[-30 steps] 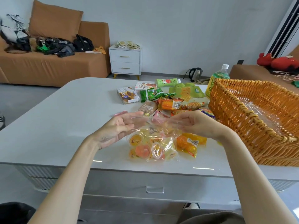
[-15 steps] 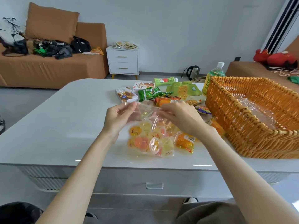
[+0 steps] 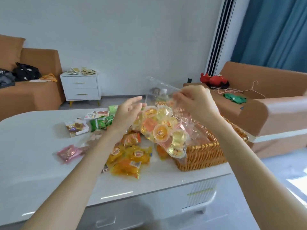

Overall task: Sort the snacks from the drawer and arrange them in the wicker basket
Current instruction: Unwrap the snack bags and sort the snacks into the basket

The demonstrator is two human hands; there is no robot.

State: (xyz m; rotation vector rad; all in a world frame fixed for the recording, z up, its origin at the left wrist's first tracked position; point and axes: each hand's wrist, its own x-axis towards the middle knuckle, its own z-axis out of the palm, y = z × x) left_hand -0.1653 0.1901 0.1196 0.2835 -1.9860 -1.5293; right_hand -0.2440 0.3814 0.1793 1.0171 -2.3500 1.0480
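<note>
Right hand (image 3: 194, 103): up high, fingers pinching the jelly bag (image 3: 162, 130) by its top, above the basket (image 3: 199, 153).
Left hand (image 3: 128, 112): fingers loosely spread, just left of the bag.

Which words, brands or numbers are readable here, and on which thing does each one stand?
No text can be read; all print is too blurred.
On the jelly cups: round lid labels, unreadable.
On the yellow packets: small labels, unreadable.
On the green packets: print, unreadable.
On the box: print, unreadable.
On the pink packet: print, unreadable.
</note>
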